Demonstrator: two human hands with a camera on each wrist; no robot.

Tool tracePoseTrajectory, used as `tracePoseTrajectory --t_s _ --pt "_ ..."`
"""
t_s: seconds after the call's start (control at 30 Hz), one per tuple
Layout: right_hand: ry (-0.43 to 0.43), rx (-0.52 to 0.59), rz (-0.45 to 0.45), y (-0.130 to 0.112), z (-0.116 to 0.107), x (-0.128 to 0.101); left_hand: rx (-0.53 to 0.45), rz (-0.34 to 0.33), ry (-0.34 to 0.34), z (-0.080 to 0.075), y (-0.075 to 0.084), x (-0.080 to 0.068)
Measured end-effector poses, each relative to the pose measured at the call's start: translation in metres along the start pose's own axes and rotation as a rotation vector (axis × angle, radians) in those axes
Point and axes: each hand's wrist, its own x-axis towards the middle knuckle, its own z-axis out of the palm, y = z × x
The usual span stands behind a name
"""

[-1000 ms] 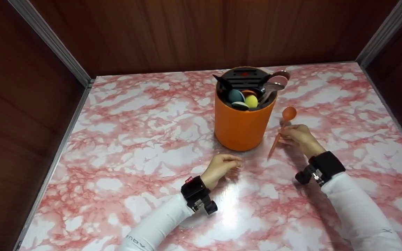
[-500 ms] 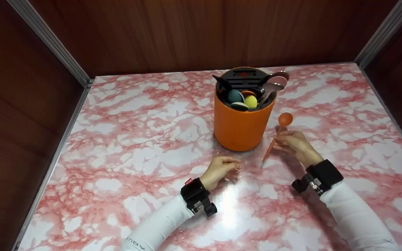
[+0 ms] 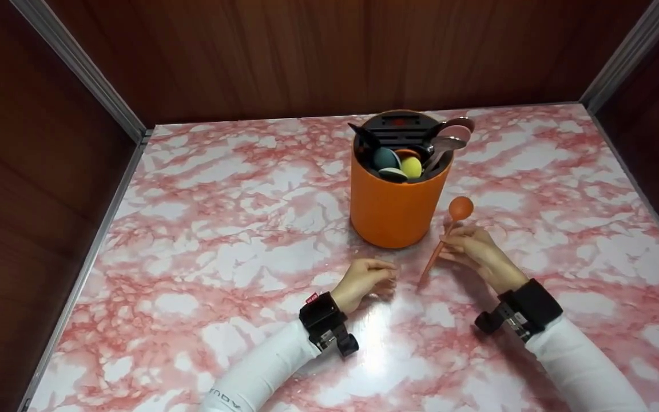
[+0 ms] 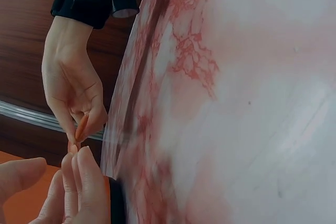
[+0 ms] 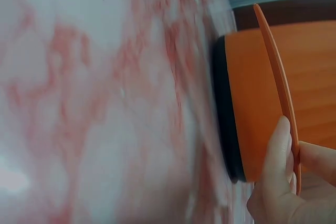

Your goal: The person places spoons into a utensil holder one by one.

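**pinkmarble_fan:** Orange spoon (image 3: 445, 237) was in the right hand (image 3: 478, 252), pinched by the handle between thumb and fingers. Bowl end pointed up and away, tip of the handle angled down toward the desk (image 3: 221, 229). It sat just right of the orange holder (image 3: 393, 209), close but I couldn't tell if they touched.

**wristcam_guy:** Yep, the right wrist view showed the same grip: fingers (image 5: 278, 150) curled round the thin handle, with the holder's orange wall and dark base right behind it. What about the other hand?

**pinkmarble_fan:** Left hand (image 3: 364, 277) rested on the desk in front of the holder, fingers loosely curled, holding nothing. The spoon's handle tip ended just to its right.

**wristcam_guy:** And the holder itself stood upright near the back of the desk, stuffed with other utensils (image 3: 407, 154): a teal one, a yellow one, some dark ones, plus a couple of metal spoons leaning out to the right. Dark wood panels (image 3: 306, 51) walled the desk in.
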Motion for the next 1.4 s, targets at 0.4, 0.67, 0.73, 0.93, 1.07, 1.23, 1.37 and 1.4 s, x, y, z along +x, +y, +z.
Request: tracePoseTrajectory --t_s 0.4,0.67,0.73,0.93,1.07,1.23,1.37,1.4 --pt "-0.008 0.048 -0.006 0.009 0.012 -0.011 -0.016 -0.005 -0.037 0.011 -0.004 0.004" --pt "-0.058 -0.016 -0.029 0.014 0.017 -0.019 -0.025 -0.004 -0.095 0.017 -0.007 0.005" --pt "-0.065 -0.016 -0.036 0.015 0.019 -0.02 -0.028 -0.006 -0.104 0.019 -0.007 0.005" --pt "-0.065 0.023 -0.025 0.015 0.023 -0.023 -0.051 0.0 -0.116 0.022 -0.008 0.004" --pt "-0.052 0.006 -0.019 0.016 0.026 -0.025 -0.071 0.005 -0.126 0.022 -0.009 0.003" --pt "-0.054 -0.015 -0.021 0.017 0.027 -0.025 -0.061 0.0 -0.131 0.022 -0.008 0.001" --pt "-0.057 -0.005 -0.018 0.018 0.028 -0.028 -0.015 -0.004 -0.131 0.023 -0.007 0.0" --pt "-0.059 -0.009 -0.021 0.018 0.028 -0.029 -0.005 -0.001 -0.134 0.023 -0.007 -0.001"
